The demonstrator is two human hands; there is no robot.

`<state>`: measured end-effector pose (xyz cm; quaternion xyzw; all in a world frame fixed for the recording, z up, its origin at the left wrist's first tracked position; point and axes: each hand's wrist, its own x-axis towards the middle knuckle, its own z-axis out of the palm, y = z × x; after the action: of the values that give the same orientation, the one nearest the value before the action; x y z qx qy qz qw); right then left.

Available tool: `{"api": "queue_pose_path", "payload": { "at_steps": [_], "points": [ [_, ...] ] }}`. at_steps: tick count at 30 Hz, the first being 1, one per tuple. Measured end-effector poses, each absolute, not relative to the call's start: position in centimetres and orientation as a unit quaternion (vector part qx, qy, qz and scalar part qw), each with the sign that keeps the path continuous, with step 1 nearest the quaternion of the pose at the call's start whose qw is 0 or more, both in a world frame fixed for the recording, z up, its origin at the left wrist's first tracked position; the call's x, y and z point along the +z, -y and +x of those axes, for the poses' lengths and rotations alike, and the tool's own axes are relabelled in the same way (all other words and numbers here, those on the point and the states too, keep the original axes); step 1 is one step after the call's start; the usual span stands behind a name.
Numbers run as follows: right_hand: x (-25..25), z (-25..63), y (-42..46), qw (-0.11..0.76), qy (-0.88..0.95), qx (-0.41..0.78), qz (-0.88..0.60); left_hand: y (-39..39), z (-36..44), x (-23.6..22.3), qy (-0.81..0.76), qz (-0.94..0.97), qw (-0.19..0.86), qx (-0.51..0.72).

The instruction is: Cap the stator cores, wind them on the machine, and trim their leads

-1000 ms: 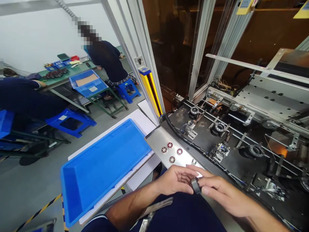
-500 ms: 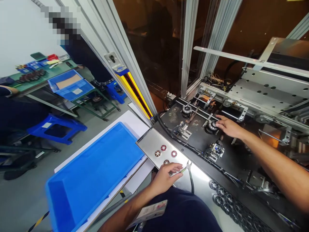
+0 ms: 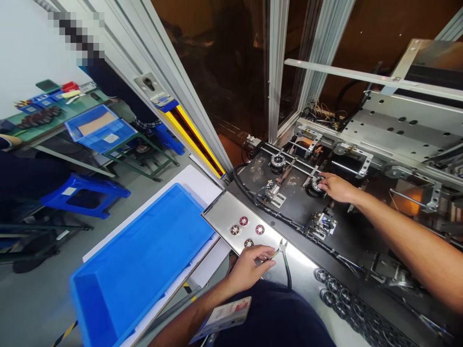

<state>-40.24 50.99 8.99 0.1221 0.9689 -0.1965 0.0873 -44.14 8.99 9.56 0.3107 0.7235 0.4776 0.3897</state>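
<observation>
1. Around the ring (image 3: pixel 314 187): a second ring (image 3: pixel 278 163) is being borne by the same black bed (image 3: pixel 294 195), toward the picture's left; rods (image 3: pixel 270 149) are being run close behind both.
2. In the way: the ring's right side is being covered by the fingertips of the right hand (image 3: pixel 339 187); part of the bed is being hidden by that forearm. A cable (image 3: pixel 296 225) is being carried along the bed's near edge.
3. Four discs (image 3: pixel 243 221) are being held up by the bright metal plate (image 3: pixel 220 212), one just beside the left hand (image 3: pixel 249 265). Dark wheels (image 3: pixel 340 309) are being kept clustered farther right.
4. Room: a blue bin (image 3: pixel 144 260) is being supported on a white board (image 3: pixel 202 185); a yellow strip (image 3: pixel 195 140) is being carried by a metal post (image 3: pixel 181 72), behind which a co-worker (image 3: pixel 119 86) is being partly hidden. A blue stool (image 3: pixel 85 195) is being seen on the floor.
5. Ring's face is being turned upward, its outline round. Whether it is being pinched or only touched cannot be told.
6. Left thumb and fingers are being held apart beside the pliers (image 3: pixel 283 247); contact cannot be told. The pliers' tip is being pointed toward the machine, handles splayed bodyward.
</observation>
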Motion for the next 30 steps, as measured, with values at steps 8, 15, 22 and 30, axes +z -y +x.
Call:
{"api": "queue_pose_path", "payload": {
  "at_steps": [8,15,22,30],
  "points": [
    [8.3,-40.3,-51.3,0.077,-0.979,-0.153,0.107,-9.1,-43.7,9.8,-0.726,0.306,0.402,0.467],
    [9.4,-38.3,-49.4,-0.02,-0.992,-0.063,0.107,-9.8,-42.6,10.0,-0.719,0.353,0.39,0.454],
    [11.2,-34.5,-47.9,-0.008,-1.0,-0.001,0.028,-7.5,-42.9,9.6,-0.739,0.407,0.343,0.413],
    [14.4,-36.1,-45.0,-0.032,-0.998,0.021,0.048,-14.7,-37.6,5.9,-0.576,0.685,0.366,0.256]
  ]
}}
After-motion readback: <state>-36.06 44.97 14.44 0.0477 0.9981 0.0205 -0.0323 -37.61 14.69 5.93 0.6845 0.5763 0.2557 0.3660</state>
